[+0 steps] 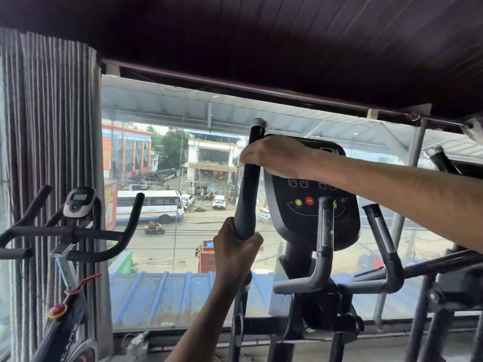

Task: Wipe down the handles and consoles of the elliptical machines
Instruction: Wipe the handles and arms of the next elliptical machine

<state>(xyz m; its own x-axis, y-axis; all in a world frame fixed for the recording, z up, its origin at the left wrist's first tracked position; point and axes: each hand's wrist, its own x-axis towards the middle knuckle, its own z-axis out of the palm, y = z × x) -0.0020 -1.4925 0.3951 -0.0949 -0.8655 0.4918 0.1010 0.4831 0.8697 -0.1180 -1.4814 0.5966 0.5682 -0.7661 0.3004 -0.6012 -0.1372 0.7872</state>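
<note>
The elliptical's left moving handle (250, 194) is a tall black foam-covered bar with a chrome cap, standing in the middle of the view. My left hand (235, 250) grips its lower end from below. My right hand (271, 155) wraps round the upper part of the same handle, reaching in from the right; no cloth shows in it. Just right of the handle is the black console (311, 205) with a red stop button and yellow buttons. Two short grey fixed grips (325, 231) rise below the console. The right moving handle (441, 160) is partly visible at the far right.
A spin bike (75, 231) with black handlebars and a small display stands at the left beside a grey curtain (49, 152). A big window (183, 178) right behind the machines looks onto a street. More machine frames (444, 296) crowd the lower right.
</note>
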